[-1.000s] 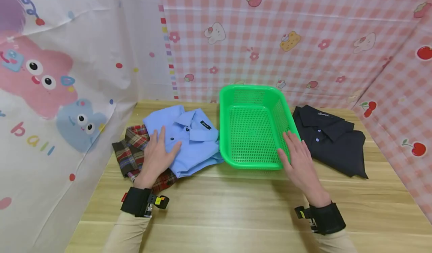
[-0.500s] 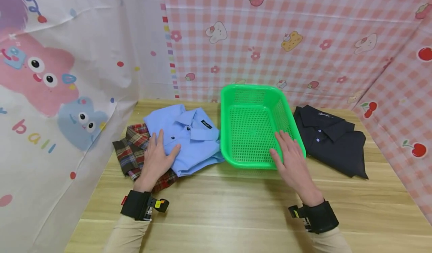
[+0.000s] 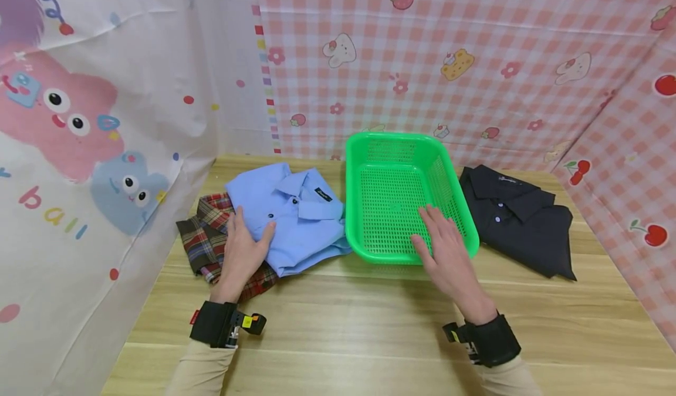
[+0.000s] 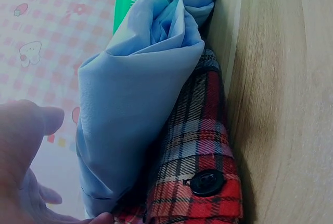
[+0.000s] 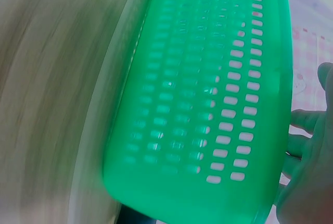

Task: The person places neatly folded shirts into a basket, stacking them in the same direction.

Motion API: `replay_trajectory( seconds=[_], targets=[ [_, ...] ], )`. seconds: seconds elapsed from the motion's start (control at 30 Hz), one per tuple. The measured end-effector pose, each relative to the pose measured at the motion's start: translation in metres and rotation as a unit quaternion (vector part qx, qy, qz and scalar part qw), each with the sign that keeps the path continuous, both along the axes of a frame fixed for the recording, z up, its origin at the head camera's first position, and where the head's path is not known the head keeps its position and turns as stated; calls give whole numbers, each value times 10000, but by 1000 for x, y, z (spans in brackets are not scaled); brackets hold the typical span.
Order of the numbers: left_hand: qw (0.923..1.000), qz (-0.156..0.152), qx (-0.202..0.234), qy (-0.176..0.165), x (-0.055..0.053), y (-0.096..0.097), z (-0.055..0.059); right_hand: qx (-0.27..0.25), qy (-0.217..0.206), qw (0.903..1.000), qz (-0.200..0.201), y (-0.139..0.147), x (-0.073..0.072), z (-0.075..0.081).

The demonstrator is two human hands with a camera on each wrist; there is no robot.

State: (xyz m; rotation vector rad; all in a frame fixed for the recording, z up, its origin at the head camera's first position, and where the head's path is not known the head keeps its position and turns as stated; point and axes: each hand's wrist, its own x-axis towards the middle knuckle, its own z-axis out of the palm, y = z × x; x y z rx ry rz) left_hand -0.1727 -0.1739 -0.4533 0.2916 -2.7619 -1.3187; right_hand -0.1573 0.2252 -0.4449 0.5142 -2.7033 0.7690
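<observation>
A folded light-blue shirt (image 3: 311, 240) lies partly over a folded plaid shirt (image 3: 206, 243) on the left of the table. My left hand (image 3: 243, 258) is at the blue shirt's left edge, thumb apart from the fingers; in the left wrist view the fingertips come close to the lower end of the blue fold (image 4: 132, 94). Over the near right part of a green plastic basket (image 3: 351, 202) hovers my right hand (image 3: 449, 261), its fingers loosely extended and holding nothing. The right wrist view shows those fingers (image 5: 302, 146) beyond the basket's upper rim.
To the basket's right lies a folded black polo shirt (image 3: 528, 232). The wooden table (image 3: 338, 337) meets a pink checked cloth (image 3: 422, 97) behind and a white printed cloth (image 3: 195, 126) on the left. Each wrist wears a black strap with a camera.
My right hand has moved left from the basket's right rim to over its near part. My left hand has drawn slightly back and left, off the blue shirt's front. Clothes and basket stay put.
</observation>
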Motion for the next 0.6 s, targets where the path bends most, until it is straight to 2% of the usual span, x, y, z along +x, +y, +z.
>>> replay_trajectory(
  seconds=[0.13,0.3,0.6],
  targets=[
    [9997,166,121,92,1,0,-3,24,-3,10000,42,-7,1,1],
    [9988,370,304,42,2,0,-7,48,32,9999,155,-19,4,0],
    [9919,762,1014,-3,8,0,-8,-17,94,9990,445,-38,8,-3]
  ],
)
